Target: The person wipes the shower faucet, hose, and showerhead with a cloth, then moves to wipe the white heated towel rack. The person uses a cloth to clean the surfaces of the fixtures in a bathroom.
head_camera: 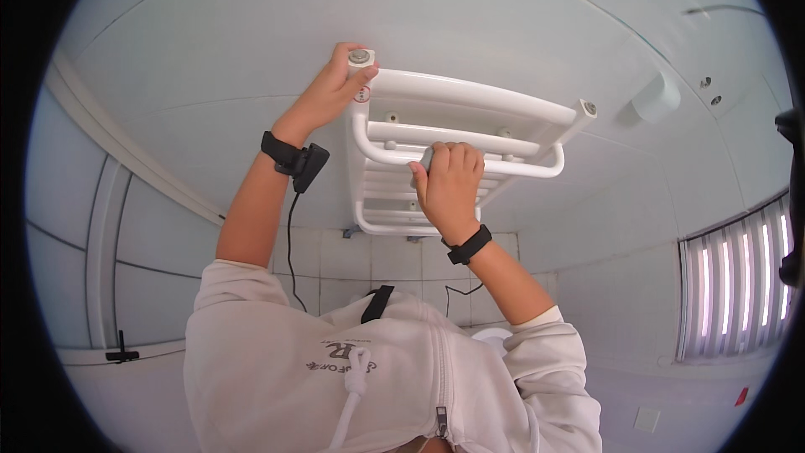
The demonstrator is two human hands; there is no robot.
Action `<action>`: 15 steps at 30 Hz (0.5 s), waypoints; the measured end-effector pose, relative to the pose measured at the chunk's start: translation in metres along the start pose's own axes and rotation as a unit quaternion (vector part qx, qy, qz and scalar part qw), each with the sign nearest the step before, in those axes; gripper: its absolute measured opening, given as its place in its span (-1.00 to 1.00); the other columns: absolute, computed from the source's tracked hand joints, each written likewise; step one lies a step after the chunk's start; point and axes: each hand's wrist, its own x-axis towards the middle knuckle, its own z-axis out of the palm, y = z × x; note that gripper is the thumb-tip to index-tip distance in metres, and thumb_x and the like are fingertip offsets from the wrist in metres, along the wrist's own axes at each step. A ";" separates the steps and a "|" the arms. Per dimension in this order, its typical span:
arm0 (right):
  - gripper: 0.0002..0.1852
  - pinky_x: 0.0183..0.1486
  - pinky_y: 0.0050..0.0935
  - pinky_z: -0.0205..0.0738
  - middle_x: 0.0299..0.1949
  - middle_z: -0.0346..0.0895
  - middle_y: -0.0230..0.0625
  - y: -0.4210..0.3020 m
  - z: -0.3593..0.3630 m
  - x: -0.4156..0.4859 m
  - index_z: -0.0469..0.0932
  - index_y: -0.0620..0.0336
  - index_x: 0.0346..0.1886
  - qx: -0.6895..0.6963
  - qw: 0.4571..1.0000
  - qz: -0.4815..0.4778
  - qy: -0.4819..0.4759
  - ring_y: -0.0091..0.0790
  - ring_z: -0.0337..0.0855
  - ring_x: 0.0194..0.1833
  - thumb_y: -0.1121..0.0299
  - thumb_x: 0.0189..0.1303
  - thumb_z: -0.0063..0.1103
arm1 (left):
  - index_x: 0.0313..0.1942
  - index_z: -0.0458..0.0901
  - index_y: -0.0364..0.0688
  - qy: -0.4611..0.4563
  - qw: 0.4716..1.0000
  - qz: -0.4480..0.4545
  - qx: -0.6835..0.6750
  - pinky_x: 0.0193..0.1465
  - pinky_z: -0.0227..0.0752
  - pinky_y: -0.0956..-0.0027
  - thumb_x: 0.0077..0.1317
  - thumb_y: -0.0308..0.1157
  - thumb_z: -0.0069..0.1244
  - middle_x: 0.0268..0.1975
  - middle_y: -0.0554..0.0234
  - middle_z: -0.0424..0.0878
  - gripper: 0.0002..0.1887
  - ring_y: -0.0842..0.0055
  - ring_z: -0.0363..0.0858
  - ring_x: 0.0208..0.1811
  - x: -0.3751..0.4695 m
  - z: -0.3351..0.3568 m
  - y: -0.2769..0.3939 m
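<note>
A white ladder-style towel rack (475, 93) with curved projecting bars is fixed to the wall in front of me. My left hand (327, 91) wraps around its upper left post, just beneath the metal screw cap (359, 56). Lower and further right, my right hand (449, 185) presses a small grey cloth or sponge (427, 158) against the upper projecting bar (525, 168). Most of that grey piece is covered by the fingers and palm. A round sticker (362, 94) shows on the post below my left thumb.
Black bands with cables (281, 152) circle both wrists. A panelled door (157, 233) with a black handle (122, 355) stands left. At right are a white wall-mounted fixture (657, 99), a window with vertical blinds (736, 289) and a wall plate (646, 419). Floor tiles (396, 255) show below the rack.
</note>
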 end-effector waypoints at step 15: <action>-0.53 0.20 0.00 0.22 -0.11 0.43 -0.06 -0.059 0.033 0.020 0.48 0.35 -0.01 -0.016 0.999 -0.045 -0.005 0.04 0.41 0.03 0.15 0.23 0.35 | 0.26 0.22 -0.29 -0.051 0.998 -0.002 0.022 0.22 0.49 0.33 0.65 -0.11 -0.15 0.16 0.03 0.61 -0.55 0.46 0.58 0.12 0.004 -0.003 -0.005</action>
